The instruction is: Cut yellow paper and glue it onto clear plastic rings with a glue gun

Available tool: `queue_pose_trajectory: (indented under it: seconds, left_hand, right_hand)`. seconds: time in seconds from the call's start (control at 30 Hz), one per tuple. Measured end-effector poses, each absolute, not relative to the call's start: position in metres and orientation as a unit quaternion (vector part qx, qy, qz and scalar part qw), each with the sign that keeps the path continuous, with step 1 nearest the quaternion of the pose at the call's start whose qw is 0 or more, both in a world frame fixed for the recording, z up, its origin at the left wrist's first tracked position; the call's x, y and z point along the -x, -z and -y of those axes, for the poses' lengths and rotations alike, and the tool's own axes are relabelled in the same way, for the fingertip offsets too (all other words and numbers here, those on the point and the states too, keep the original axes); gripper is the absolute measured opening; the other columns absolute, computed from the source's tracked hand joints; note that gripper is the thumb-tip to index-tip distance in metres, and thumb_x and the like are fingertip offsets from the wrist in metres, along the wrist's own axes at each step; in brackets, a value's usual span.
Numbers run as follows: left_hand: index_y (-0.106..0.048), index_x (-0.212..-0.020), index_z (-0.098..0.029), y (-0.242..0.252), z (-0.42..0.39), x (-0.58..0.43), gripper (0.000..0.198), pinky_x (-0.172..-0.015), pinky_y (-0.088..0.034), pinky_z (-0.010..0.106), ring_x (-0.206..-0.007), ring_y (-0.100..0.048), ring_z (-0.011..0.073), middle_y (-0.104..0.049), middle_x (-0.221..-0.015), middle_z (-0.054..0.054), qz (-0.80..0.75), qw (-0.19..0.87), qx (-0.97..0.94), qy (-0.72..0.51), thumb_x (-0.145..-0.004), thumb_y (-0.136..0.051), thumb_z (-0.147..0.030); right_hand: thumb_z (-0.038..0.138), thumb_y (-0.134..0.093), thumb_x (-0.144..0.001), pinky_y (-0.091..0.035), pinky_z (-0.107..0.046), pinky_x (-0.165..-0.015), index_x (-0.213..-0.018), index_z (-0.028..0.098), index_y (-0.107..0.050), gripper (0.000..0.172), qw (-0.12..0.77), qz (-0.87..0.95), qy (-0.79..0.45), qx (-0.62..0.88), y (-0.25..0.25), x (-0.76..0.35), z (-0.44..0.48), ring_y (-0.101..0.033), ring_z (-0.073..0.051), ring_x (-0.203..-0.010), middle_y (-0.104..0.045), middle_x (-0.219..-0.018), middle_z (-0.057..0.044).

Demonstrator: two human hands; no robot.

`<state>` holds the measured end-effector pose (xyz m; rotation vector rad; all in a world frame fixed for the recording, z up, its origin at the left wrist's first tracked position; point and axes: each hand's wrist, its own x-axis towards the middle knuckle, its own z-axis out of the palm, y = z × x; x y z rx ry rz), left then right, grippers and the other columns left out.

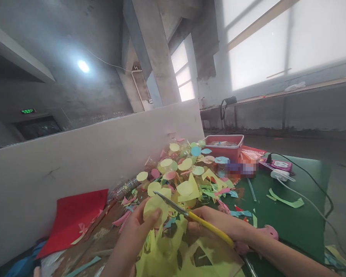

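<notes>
Between the thumb and fingers of my left hand (138,225) is a round piece of yellow paper (153,211). My right hand (216,221) grips scissors (207,225) with yellow handles, fingers closed around them. The blades point up and left, lying across the edge of the yellow piece; whether they are parted is hard to tell. Below both hands lies a yellow paper sheet (190,259) with holes cut in it. Just beyond them rises a heap of paper circles (184,165) in yellow, pink, green and blue, with clear plastic pieces among them.
Paper scraps (210,192) litter the table (305,181). A pink bin (226,148) stands at the back right, near a white charger (280,175) with cables. Red paper (75,215) lies to the left against a white partition (60,165). A tape dispenser-like pink object (269,232) sits beside my right forearm.
</notes>
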<state>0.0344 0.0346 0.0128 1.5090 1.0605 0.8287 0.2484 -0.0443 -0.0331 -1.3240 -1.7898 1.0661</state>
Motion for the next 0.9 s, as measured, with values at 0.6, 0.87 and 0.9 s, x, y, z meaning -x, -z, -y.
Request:
queue_pose_trajectory:
  seconds: [0.6, 0.87, 0.9]
  left_hand:
    - [-0.073, -0.096, -0.021, -0.018, -0.035, -0.033, 0.046, -0.073, -0.055, 0.034, -0.087, -0.07, 0.0313, -0.077, -0.088, 0.007, -0.457, 0.491, -0.655, -0.347, -0.059, -0.077, -0.049]
    - [-0.064, -0.1, -0.021, -0.014, -0.051, -0.022, 0.043, -0.08, -0.05, 0.032, -0.097, -0.066, 0.0267, -0.073, -0.102, 0.007, -0.477, 0.4, -0.757, -0.197, -0.071, -0.06, -0.052]
    - [-0.065, -0.099, -0.02, -0.01, -0.054, -0.021, 0.042, -0.081, -0.05, 0.032, -0.097, -0.066, 0.0263, -0.073, -0.102, 0.006, -0.475, 0.378, -0.779, -0.16, -0.073, -0.057, -0.051]
  right_hand:
    - [0.062, -0.054, -0.083, -0.021, -0.02, -0.039, -0.06, 0.02, -0.037, 0.051, 0.368, 0.637, -0.404, 0.544, 0.044, -0.248, 0.037, -0.028, -0.006, -0.042, -0.034, -0.046, 0.007]
    - [0.061, -0.048, -0.086, -0.026, -0.017, -0.036, -0.064, 0.02, -0.04, 0.047, 0.374, 0.587, -0.482, 0.533, 0.028, -0.244, 0.043, -0.033, -0.006, -0.038, -0.039, -0.045, 0.007]
    - [0.061, -0.047, -0.087, -0.025, -0.017, -0.036, -0.066, 0.02, -0.04, 0.046, 0.372, 0.588, -0.49, 0.525, 0.025, -0.244, 0.045, -0.031, -0.006, -0.039, -0.038, -0.047, 0.007]
